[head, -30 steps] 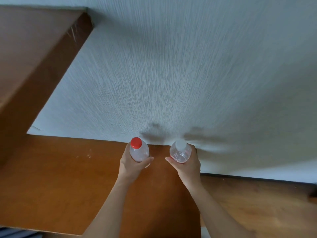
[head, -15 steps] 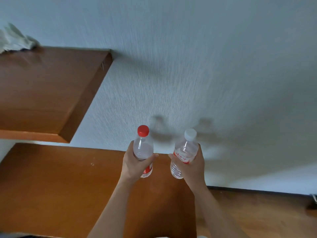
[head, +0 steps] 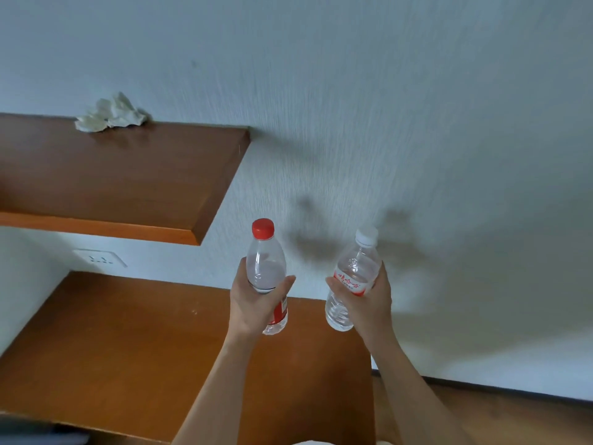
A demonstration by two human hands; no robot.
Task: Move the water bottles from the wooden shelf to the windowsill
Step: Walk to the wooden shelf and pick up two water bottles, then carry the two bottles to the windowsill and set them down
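Lifted higher now, the red-capped water bottle [head: 265, 268] sits wrapped in the left hand [head: 253, 305], the white-capped water bottle [head: 354, 273] in the right hand [head: 369, 305], both above the wooden shelf [head: 112, 348]. Carry them upright; no windowsill shows.

Soft, diffuse light from about 8 o'clock; red-capped bottle [head: 266, 263] and white-capped bottle [head: 356, 263] cast blurred shadows toward 2 o'clock on the wall [head: 417, 107], which dims toward 3 o'clock. Wide-angle distortion at edges.

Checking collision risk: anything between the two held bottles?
Nothing. In the head view the red-capped bottle and white-capped bottle are apart; the gap shows only wall behind.
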